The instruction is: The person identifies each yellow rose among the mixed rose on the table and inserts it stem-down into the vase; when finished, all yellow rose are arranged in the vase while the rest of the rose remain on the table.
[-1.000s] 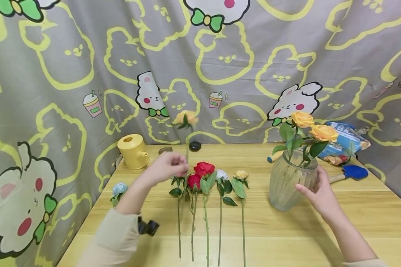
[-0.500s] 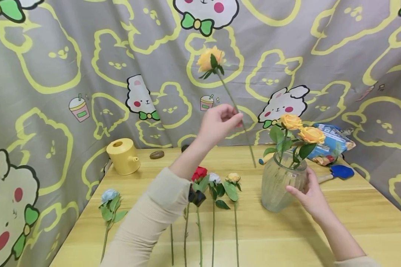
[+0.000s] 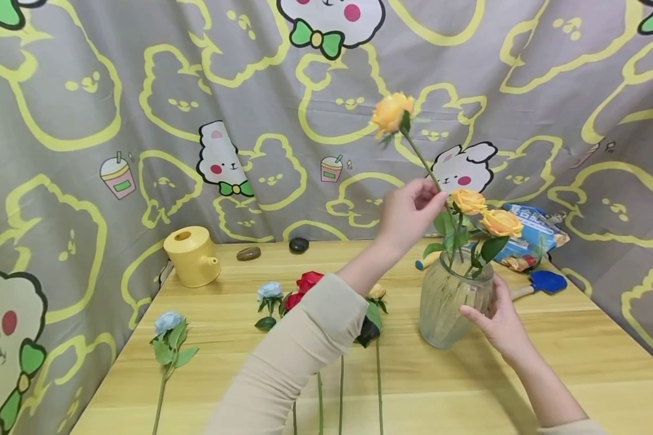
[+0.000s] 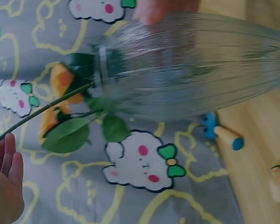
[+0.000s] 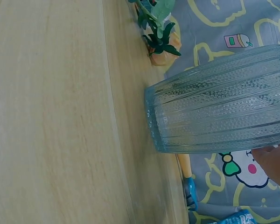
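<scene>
My left hand (image 3: 408, 217) pinches the green stem of a yellow rose (image 3: 393, 115) in the head view. The bloom leans up and left, and the stem's lower part reaches the mouth of a ribbed glass vase (image 3: 447, 311). In the left wrist view this stem (image 4: 42, 108) passes in at the vase's rim. Two other yellow roses (image 3: 502, 223) stand in the vase with green leaves. My right hand (image 3: 503, 329) grips the vase's right side, thumb toward the front. The vase (image 5: 219, 107) looks upright on the table, its base at the wood.
Several roses lie left of the vase, including red ones (image 3: 309, 281) and a light blue one (image 3: 269, 291), partly behind my left sleeve. Another blue rose (image 3: 168, 323) lies far left. A yellow watering can (image 3: 191, 257), stones (image 3: 298, 244), a blue shovel (image 3: 547, 282) and a blue bag (image 3: 533, 232) stand around.
My left hand has lifted the yellow rose from above the lying flowers and carried it right to the vase, its stem end now at the mouth. My right hand keeps its hold on the vase.
</scene>
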`<state>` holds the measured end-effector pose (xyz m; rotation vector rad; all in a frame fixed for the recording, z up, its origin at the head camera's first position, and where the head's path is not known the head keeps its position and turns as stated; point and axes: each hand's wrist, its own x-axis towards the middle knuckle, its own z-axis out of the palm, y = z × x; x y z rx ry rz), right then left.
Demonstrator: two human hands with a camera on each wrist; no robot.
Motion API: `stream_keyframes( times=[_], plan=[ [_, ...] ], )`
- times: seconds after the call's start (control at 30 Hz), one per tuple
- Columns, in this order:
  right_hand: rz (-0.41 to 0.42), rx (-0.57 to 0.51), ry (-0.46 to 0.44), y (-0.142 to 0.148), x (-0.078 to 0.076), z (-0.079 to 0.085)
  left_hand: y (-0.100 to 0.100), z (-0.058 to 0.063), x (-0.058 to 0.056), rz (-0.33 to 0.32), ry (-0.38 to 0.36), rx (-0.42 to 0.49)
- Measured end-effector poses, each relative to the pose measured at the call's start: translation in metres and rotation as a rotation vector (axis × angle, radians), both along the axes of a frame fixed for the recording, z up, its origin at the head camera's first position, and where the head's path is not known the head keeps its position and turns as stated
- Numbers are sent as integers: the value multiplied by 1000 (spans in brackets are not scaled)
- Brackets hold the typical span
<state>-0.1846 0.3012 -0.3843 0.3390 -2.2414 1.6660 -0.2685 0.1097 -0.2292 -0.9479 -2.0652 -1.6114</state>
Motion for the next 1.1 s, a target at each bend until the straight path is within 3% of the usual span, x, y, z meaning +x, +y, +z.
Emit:
stream_keyframes(
  times=[0.23, 0.5, 0.77, 1.1],
  plan=[
    [18, -25, 14, -1, 0, 0, 10, -35, 0, 17, 13, -116],
    [22, -42, 23, -2, 0, 0, 13, -57, 2, 58, 2, -280],
    [15, -44, 24, -3, 1, 1, 18, -55, 2, 75, -36, -358],
    [11, -42, 28, -3, 0, 0, 19, -50, 6, 105, -121, -330]
  ],
)
